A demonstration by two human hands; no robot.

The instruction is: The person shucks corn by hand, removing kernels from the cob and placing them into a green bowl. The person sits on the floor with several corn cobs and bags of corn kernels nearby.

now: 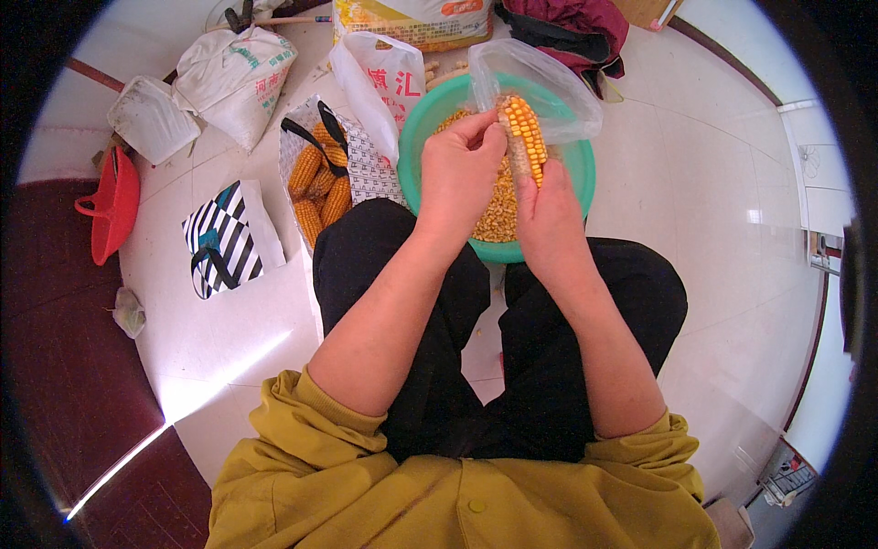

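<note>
A partly shelled corn cob (525,134) stands tilted in my right hand (552,213), which grips its lower end. Yellow kernels cover its right side; the left side is bare. My left hand (456,171) is curled, its thumb and fingertips drawn together against the cob's upper left edge. Whether they pinch anything is hidden. Both hands are above a green plastic basin (586,178) between my knees. Loose corn kernels (495,223) lie in the basin. A clear plastic bag (573,103) hangs over its far rim, behind the cob.
Left of the basin, a patterned bag (374,165) holds several unshelled cobs (305,170). Beyond stand a white plastic bag (377,75), a woven sack (233,75) and a large printed sack (411,24). A dustpan (154,120), striped bag (226,240) and red basket (116,206) are farther left.
</note>
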